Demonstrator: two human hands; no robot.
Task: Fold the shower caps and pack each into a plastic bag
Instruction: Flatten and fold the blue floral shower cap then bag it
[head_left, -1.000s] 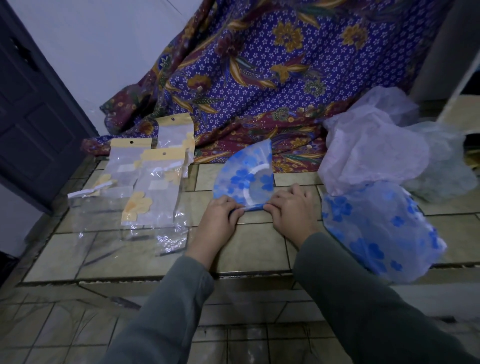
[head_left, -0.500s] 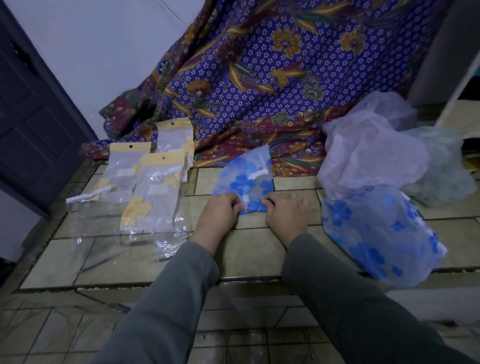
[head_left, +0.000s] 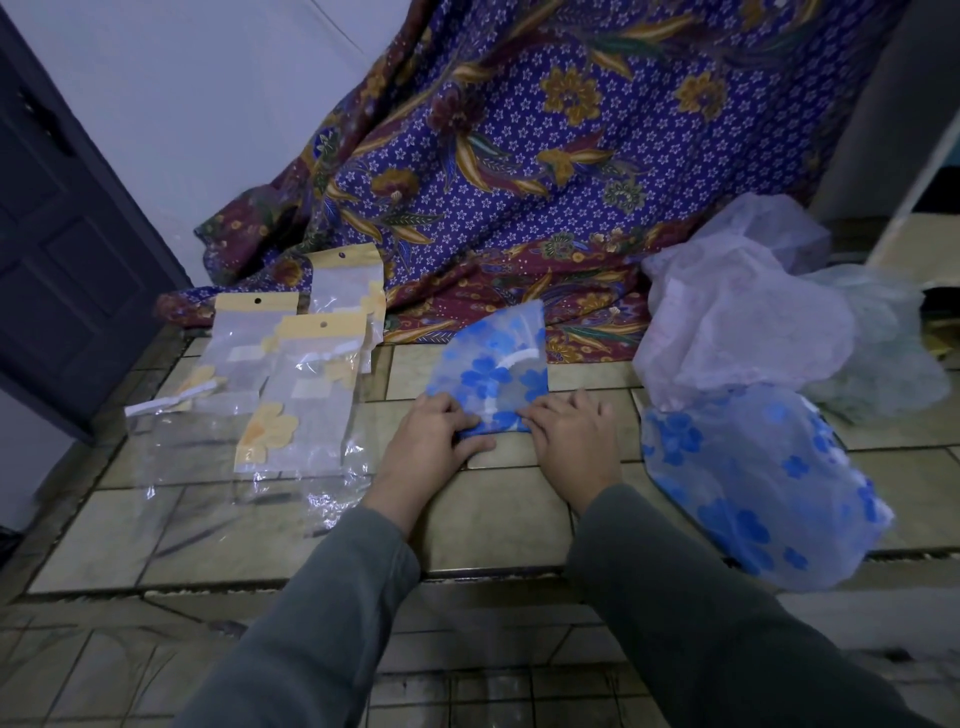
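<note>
A folded blue-flowered shower cap (head_left: 496, 369) lies on the tiled floor in front of me, wedge-shaped, its narrow end towards me. My left hand (head_left: 434, 441) pinches its near left corner. My right hand (head_left: 571, 439) grips its near right corner with curled fingers. Clear plastic bags with yellow header cards (head_left: 306, 395) lie in a loose pile to the left, some holding yellow-flowered caps. An unfolded blue-flowered cap (head_left: 753, 483) lies at the right, with white caps (head_left: 737, 322) heaped behind it.
A purple patterned cloth (head_left: 519, 171) hangs down behind the work spot and spills onto the floor. A dark door (head_left: 57, 218) stands at the left. The tiled floor (head_left: 493, 514) has a step edge just below my wrists.
Both hands have drawn together on the near end of the folded cap, making that end narrower. The cap's far end now lies flatter on the floor.
</note>
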